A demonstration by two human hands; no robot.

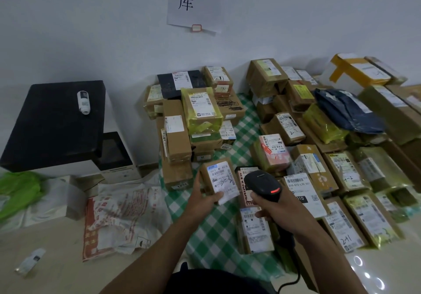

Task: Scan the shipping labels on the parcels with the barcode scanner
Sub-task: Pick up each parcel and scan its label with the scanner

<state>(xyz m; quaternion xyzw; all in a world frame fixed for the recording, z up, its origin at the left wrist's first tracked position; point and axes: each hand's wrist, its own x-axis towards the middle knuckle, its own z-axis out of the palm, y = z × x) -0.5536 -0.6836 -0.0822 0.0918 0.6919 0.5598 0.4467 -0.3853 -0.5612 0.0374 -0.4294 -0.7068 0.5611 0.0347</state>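
Bare checked cloth [218,236] lane between left parcel stack [177,134] and right parcel spread [314,163]; printer [57,122] blocks far left.

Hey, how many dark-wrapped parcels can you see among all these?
2. A black parcel lies on top at the back left, and a navy bag lies on top toward the right. Others may be hidden underneath.

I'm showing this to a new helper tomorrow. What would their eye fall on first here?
First, the black barcode scanner in the right hand, low centre, red light showing, beside the small brown parcel that the left hand holds. Behind and to the right, a heap of labelled parcels crowds a green checked cloth. High on the wall hangs a paper sign with large black characters.
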